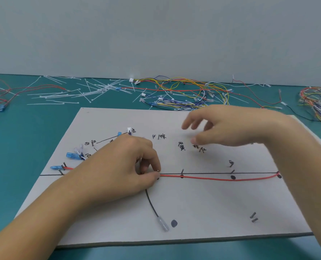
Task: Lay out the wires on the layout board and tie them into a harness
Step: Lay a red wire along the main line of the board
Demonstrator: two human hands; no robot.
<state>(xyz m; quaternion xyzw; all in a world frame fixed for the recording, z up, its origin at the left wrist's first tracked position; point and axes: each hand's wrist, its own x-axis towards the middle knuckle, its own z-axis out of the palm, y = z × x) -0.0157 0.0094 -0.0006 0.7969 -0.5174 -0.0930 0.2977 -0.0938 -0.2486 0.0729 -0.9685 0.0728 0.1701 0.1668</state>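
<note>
The layout board (202, 203) is lying on the teal table (15, 147), close to its near edge. The left hand (122, 166) is resting on the middle of the board, thumb and forefinger pinching the red wire (221, 178). The wire is running along the black line drawn across the board, from a blue connector (55, 167) by the board's left edge to a dot at its right edge. The right hand (231, 126) is hovering above the board's far right part, fingers loosely bent and apart, gripping nothing. A black wire (152, 205) is curving from under the left hand toward the board's near edge, ending in a clear terminal (163, 224). More blue connectors (72, 155) are sitting near the board's far left corner. Along the table's far edge, white cable ties (84, 92) and loose coloured wires (184, 91) are lying scattered.
</note>
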